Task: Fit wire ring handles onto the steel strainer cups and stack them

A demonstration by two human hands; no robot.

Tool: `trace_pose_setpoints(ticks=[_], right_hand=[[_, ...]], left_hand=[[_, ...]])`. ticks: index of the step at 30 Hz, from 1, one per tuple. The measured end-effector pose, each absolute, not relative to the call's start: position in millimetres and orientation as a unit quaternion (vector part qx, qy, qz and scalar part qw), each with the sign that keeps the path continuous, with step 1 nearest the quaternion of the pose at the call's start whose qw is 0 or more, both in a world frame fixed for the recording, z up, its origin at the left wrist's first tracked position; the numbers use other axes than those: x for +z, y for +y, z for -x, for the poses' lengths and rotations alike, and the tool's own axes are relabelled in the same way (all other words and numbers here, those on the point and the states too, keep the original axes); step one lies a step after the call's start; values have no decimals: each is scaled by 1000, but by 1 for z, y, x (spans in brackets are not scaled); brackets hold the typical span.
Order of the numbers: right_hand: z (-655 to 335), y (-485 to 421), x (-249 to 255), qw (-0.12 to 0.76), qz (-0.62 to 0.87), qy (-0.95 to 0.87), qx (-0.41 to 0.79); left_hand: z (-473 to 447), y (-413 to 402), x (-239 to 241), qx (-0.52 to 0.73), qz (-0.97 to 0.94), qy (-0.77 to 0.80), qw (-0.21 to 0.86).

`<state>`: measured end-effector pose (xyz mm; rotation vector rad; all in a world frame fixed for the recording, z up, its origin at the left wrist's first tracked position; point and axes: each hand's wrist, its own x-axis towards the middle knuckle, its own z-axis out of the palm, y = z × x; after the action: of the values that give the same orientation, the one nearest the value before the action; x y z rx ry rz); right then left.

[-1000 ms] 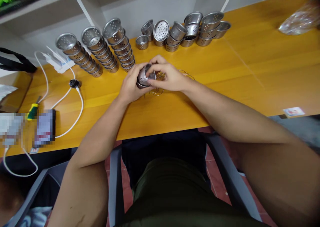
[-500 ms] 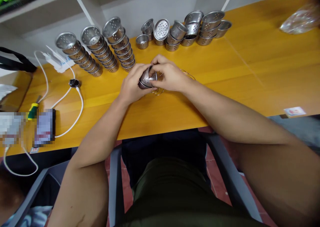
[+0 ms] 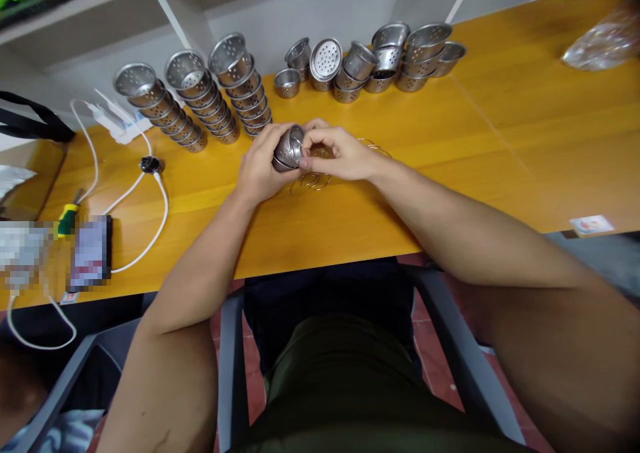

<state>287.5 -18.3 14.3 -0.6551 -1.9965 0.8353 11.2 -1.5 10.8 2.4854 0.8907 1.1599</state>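
A small perforated metal strainer basket (image 3: 289, 148) is tilted in my left hand (image 3: 260, 163), whose fingers wrap around its outer side. My right hand (image 3: 340, 152) is closed in a pinch at the basket's right rim, thumb below and fingers above. A thin curved line shows across the basket's mouth; I cannot tell whether it is a wire. Under and beside my right hand, several thin bent wire pieces (image 3: 313, 183) lie on the yellow wooden table (image 3: 325, 226).
Tall leaning stacks of strainer baskets (image 3: 195, 93) stand at the back left. Shorter groups of baskets (image 3: 385, 56) line the wall. To the left lie white cables (image 3: 163, 230), a phone (image 3: 90, 253) and a green-yellow screwdriver (image 3: 67, 220). A clear plastic bag (image 3: 595, 43) rests far right.
The basket has turned slightly in my left hand, so its mouth shows more. My right fingers have drawn back from inside it to the rim.
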Motion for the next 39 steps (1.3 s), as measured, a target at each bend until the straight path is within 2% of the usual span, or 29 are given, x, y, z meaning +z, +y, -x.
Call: trace_pose_setpoints(ticks=[6, 12, 18, 28, 35, 39], right_hand=[[-283, -19, 16, 523, 296, -761, 244], [-286, -31, 23, 476, 317, -792, 211], [-279, -36, 22, 503, 310, -785, 185], [-284, -29, 20, 482, 327, -772, 256], [-276, -26, 12, 562, 331, -691, 311], [-273, -22, 10, 620, 371, -636, 271]], left_hand=[[-7, 5, 3, 360, -873, 303, 126], [-7, 7, -3, 360, -871, 305, 139], [-5, 9, -6, 373, -866, 299, 148], [-11, 10, -18, 400, -859, 264, 177], [-12, 14, -21, 410, -846, 281, 195], [-5, 23, -25, 432, -840, 279, 172]])
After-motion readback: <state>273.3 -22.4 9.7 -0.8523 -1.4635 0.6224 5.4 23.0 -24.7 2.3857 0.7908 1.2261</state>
